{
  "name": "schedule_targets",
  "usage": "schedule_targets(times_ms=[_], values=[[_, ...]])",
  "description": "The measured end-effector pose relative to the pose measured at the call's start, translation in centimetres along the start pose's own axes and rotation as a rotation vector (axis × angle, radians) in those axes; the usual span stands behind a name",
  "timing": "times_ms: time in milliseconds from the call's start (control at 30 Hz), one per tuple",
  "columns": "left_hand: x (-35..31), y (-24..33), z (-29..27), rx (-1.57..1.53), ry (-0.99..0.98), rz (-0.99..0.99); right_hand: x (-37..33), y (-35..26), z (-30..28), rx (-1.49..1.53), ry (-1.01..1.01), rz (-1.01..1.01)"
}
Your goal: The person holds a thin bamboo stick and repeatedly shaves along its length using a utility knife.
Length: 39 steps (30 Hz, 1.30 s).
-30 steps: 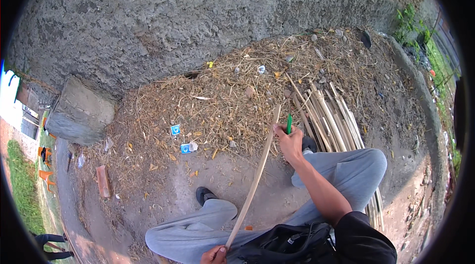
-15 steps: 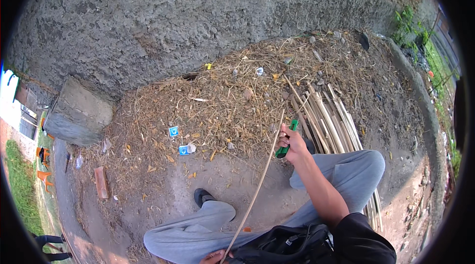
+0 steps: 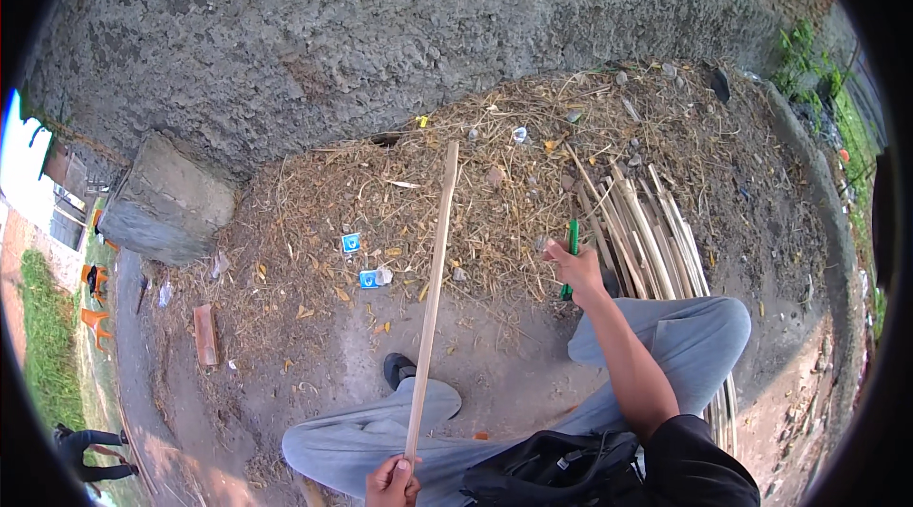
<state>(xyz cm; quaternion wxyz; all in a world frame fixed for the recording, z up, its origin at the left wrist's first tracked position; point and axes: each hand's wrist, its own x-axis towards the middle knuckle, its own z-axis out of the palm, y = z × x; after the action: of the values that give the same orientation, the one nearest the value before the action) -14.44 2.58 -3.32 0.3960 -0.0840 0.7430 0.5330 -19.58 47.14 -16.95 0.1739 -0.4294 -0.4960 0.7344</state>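
Note:
Near the lower edge, my left hand point(image 3: 392, 481) is closed round the bottom end of a long, flat, pale bamboo strip point(image 3: 437, 279). The strip stands up and away from me, its far end over the straw-covered ground. My right hand point(image 3: 578, 271), out beyond my right knee, has its fingers wrapped about a green utility knife point(image 3: 573, 239); part of the handle is hidden, and I cannot make out the blade. A gap separates the right hand from the strip. Just right of that hand lies a bundle of similar strips point(image 3: 656, 231), partly under my bent leg.
A rough grey wall point(image 3: 380, 31) runs across the far side. At left are a concrete block point(image 3: 176, 203) and a reddish brick point(image 3: 205, 336). Blue packets point(image 3: 369, 279) lie amid dry straw. Another person point(image 3: 90, 450) stands at the far lower left, near orange chairs point(image 3: 95, 324).
The bamboo strip has left my right hand; its far end swung left and its broad face now shows. My left hand came further into view. The right hand still grips the utility knife.

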Motion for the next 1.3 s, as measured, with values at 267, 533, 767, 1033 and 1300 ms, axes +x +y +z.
schedule_targets(times_ms=[267,533,767,1033,1300], values=[[3.7,3.3,1.4,-0.025,0.007,0.037,0.3,3.3,1.0,-0.255,0.080,-0.202],[7.7,5.6,3.8,-0.066,-0.228,0.055,-6.9,-0.2,5.2,-0.055,-0.347,0.025],[10.2,6.2,6.2,0.094,-0.286,0.177,-9.3,0.4,7.0,-0.189,-0.384,-0.053],[12.3,6.9,6.5,0.215,-0.427,0.102,-9.1,1.3,7.0,-0.062,-0.269,-0.010],[14.3,7.9,7.4,0.313,-0.408,0.119,-9.3,0.8,6.9,0.049,-0.274,0.033]])
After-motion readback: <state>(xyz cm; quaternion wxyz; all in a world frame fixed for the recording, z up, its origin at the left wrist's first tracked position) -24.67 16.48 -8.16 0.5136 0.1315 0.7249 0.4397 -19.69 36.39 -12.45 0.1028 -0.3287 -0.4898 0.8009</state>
